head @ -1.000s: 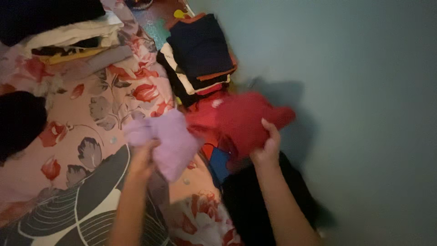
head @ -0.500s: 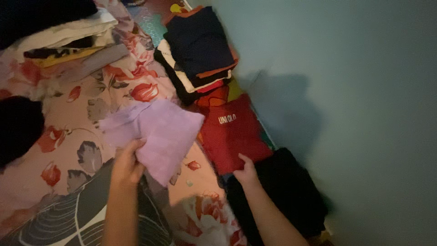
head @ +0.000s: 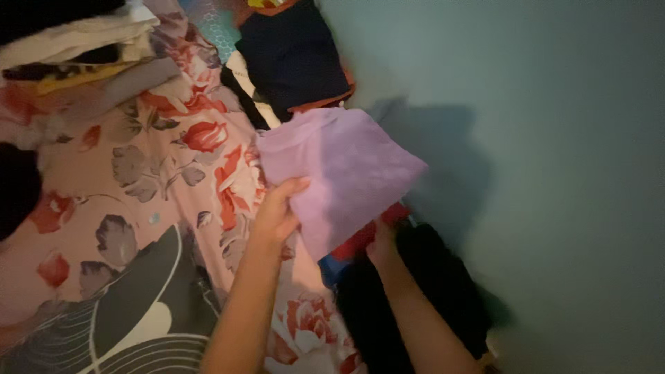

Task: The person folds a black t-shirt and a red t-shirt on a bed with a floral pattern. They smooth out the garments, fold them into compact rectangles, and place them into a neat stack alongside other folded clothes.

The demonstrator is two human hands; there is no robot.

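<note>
We see the left hand (head: 277, 211) pinching the near edge of a folded lilac cloth (head: 339, 166), held above a red garment (head: 360, 239) beside the wall. The right hand (head: 381, 246) sits half hidden under the cloth; we cannot tell its grip. A floral bedsheet (head: 138, 180) spreads left.

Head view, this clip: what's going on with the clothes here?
A person is handling folded clothes on a floral bedsheet beside a teal wall. The left hand holds a folded lilac garment over a red garment lying near the wall. The right hand is mostly hidden under the lilac piece, by the red one and a black pile. A dark stack sits further back.
</note>
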